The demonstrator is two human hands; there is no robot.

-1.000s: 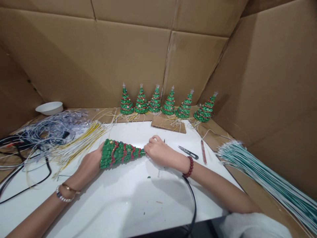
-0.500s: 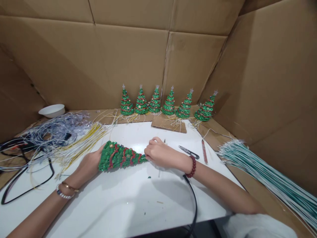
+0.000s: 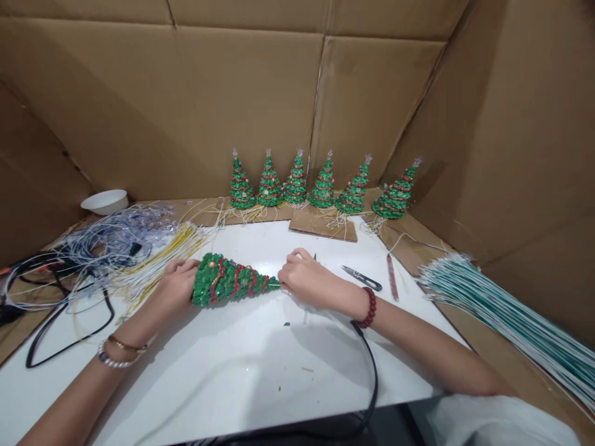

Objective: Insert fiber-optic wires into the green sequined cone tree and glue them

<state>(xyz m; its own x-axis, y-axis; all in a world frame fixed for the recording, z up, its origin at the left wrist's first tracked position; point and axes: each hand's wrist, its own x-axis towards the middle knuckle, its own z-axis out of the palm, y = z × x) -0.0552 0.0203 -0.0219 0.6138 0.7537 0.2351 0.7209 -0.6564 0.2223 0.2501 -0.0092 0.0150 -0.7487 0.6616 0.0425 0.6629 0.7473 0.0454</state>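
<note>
We see the tree [image 3: 230, 280] lying on its side just above the white table [image 3: 232, 378], base to the left and tip to the right, carried between both hands. The left hand [image 3: 174, 282] is cupped and closed on the wide base. The right hand [image 3: 304, 279] has its fingers drawn together at the narrow tip, pinching it as far as we can tell. A small dark point rises behind that hand, and we cannot say what it belongs to.

We judge the tip to be the weak spot: a hard pinch or twist there could bend it or shake loose the beaded bits. A green crumb [image 3: 287, 324] on the table suggests that pieces shed easily. The black cable [image 3: 372, 371] runs out from under the right wrist and off the table's near edge, so a tug of the arm could snag it and jerk the tree. The snips [image 3: 361, 277] lie near the right forearm, where a sweep could knock them.

The tree is a cone, knobbly and glossy green, wound with a red bead spiral and dotted with small round ornaments. The table is smooth and faintly shiny. Thin yellow wires [image 3: 158, 254] fan out stiffly to the left beside a tangle of pale leads, and a straight sheaf of green wires [image 3: 502, 310] lies to the right. Six finished trees [image 3: 320, 186] stand upright on cardboard scraps at the back, against matte, creased cardboard walls [image 3: 186, 105]. A shallow white bowl [image 3: 105, 201] sits at the far left.
</note>
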